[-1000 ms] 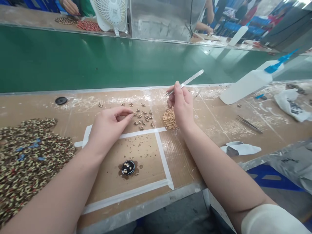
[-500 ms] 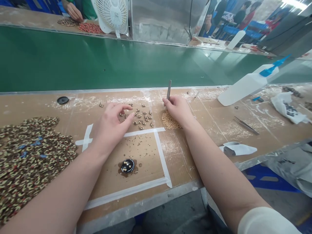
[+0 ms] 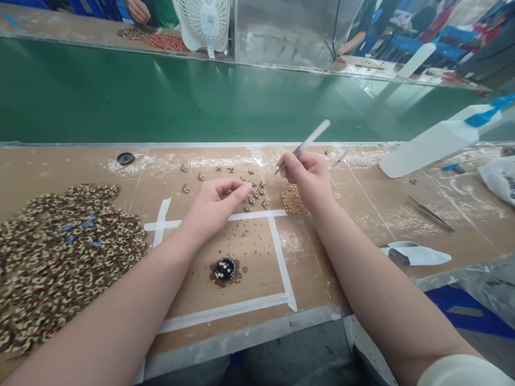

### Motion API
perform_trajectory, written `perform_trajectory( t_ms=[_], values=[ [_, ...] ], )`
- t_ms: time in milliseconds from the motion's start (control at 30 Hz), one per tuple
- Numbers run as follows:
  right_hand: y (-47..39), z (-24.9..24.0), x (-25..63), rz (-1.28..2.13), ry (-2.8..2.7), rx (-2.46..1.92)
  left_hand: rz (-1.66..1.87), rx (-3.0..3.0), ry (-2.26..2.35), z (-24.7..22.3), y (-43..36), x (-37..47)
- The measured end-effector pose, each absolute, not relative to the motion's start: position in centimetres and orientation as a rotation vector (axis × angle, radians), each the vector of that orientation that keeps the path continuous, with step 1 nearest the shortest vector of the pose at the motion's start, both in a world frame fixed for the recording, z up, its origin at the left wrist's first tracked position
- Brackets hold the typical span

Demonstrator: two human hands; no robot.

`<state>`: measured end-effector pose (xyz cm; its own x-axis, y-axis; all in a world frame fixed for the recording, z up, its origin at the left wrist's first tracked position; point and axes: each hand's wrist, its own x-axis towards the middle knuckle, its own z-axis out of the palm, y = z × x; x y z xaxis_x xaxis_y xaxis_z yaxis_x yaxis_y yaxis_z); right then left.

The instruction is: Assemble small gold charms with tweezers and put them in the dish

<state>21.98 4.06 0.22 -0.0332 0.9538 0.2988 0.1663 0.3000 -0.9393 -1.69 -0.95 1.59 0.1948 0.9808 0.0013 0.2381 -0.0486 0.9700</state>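
Note:
My left hand is over the small metal pieces, thumb and forefinger pinched together at one of them; whether a piece is between the fingertips is too small to tell. Tweezers are held in my right hand, their tip pointing down and left, just above a round pile of tan beads. Below my left hand, inside a white tape outline, a small black dish holds dark liquid and a few pale bits.
A large heap of patterned pieces covers the left side. At the right are a white bottle, another pair of tweezers and a white wrapper. A black lid lies at the back left. Beyond the green strip, a person's hand shows.
My left hand has moved right and its fingers have closed. In my right hand the tweezers have tilted from nearly upright to slanting. The whole view has shifted.

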Motion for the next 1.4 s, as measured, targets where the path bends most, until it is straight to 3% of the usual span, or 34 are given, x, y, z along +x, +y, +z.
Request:
perform_trajectory(
  t_ms=[300, 1400],
  values=[
    [1.5, 1.1, 19.1, 1.127, -1.541, -0.661, 0.860, 1.036, 0.831, 1.3, -0.8, -1.6],
    [1.8, 0.1, 18.3, 1.374, -1.291, -0.759, 0.734, 0.805, 0.751, 1.5, -0.4, -1.6]
  ],
)
